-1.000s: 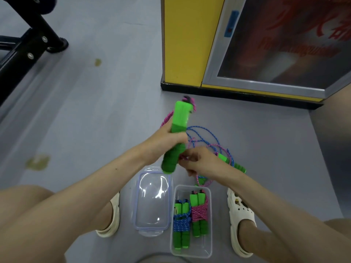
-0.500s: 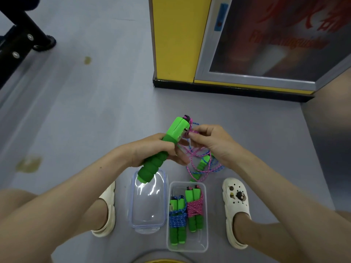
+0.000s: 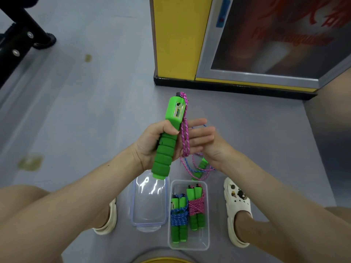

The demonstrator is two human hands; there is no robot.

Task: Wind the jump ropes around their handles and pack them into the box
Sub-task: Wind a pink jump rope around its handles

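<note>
My left hand (image 3: 152,143) grips a green foam jump-rope handle (image 3: 169,137), held nearly upright with its counter end up. A pink rope (image 3: 184,135) hangs doubled along the handle's right side. My right hand (image 3: 203,137) lies flat-fingered behind that rope, touching it. The rope trails down to a second green handle (image 3: 201,168) on the floor among loose pink and blue cord. The clear box (image 3: 207,215) below holds two wound ropes: a blue one (image 3: 179,219) and a pink one (image 3: 196,207).
The clear lid (image 3: 148,204) lies left of the box. White clogs (image 3: 237,211) flank both. A yellow cabinet (image 3: 174,38) with a glass door stands ahead. A black metal frame (image 3: 20,38) is at the far left on the grey floor.
The handle has swung from tilted to nearly upright in my left hand. My right hand has let go of its pinch near the handle's top and now lies flat behind the doubled rope.
</note>
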